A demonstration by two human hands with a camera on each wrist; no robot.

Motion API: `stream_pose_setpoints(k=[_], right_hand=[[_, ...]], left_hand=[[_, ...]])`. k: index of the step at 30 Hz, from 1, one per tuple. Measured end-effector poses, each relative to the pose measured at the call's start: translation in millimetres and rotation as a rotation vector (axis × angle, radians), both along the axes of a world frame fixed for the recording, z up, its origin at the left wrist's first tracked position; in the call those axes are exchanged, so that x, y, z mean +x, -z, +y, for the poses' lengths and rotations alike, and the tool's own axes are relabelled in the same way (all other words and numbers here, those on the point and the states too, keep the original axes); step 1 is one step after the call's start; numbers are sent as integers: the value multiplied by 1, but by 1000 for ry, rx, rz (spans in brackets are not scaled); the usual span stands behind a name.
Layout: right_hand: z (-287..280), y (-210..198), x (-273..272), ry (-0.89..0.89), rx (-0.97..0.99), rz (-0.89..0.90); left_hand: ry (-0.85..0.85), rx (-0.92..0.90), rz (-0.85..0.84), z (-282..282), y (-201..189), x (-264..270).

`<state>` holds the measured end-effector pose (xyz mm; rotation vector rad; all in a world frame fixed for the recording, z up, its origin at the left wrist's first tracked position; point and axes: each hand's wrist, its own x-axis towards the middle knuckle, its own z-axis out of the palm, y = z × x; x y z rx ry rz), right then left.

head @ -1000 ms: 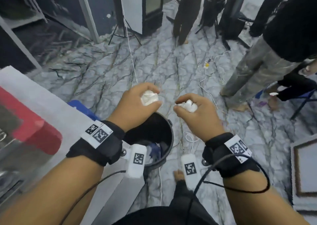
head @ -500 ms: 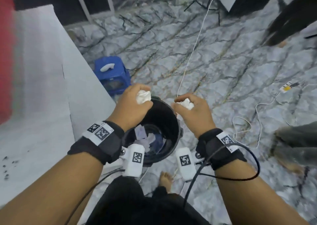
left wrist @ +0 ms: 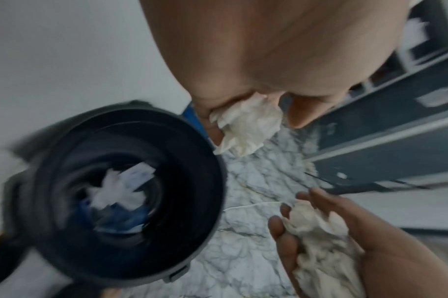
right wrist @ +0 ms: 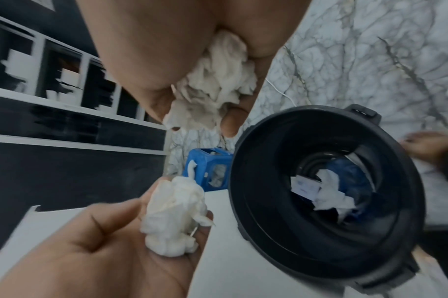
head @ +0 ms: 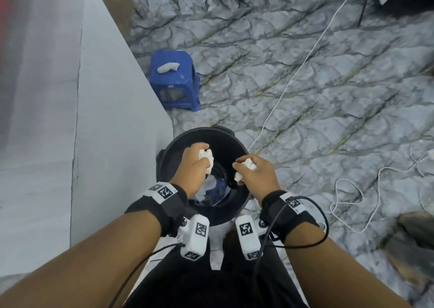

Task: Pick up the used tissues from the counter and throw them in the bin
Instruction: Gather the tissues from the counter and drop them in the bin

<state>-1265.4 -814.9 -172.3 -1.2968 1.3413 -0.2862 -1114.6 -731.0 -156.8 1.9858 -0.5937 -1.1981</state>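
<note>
A white counter (head: pixel 47 119) runs along the left, its edge just beside a black bin (head: pixel 237 204) on the marble floor (head: pixel 328 96). Above the bin's open mouth, the left hand (head: pixel 191 166) curls its fingers round a crumpled white tissue (head: pixel 206 156) over the left half of the opening. The right hand (head: pixel 257 173) grips a second wad of tissue (head: pixel 246 164) over the right rim. Paper scraps (right wrist: pixel 327 195) already lie at the bottom of the bin. A blue stool (head: pixel 175 82) stands beyond it by the counter, and white cable (head: pixel 293 77) trails over open floor to the right.
</note>
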Motion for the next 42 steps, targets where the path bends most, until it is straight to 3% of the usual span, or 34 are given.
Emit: stream_pose_setpoints(k=[4,6,11,14,20,27,30,35,39,42], right_hand=[[-25,41,1,8,189,13],[-41,64,4,9,265,-5],[-75,135,16,25,339,20],[-81,180,28,-15,396,83],[-78,270,44,133,564,101],[-73,345,66,401,711,-82],[-72,354,64,441,718,-67],[-68,345,53,453,681,-40],[-67,306,42,428,656,-24],[-70,257,36,376,602,-39]], left_hand=[[-212,125,130,-13,34,-8],[-282,175,112,-31,53,-8],[-252,268,-32,-58,120,-5],[-241,333,-19,-56,174,0],[-277,351,48,-53,274,7],[-388,294,252,-62,338,21],[-369,296,327,-62,343,25],[-368,260,297,-57,334,22],[-346,255,238,-58,294,21],[-307,228,167,-61,236,22]])
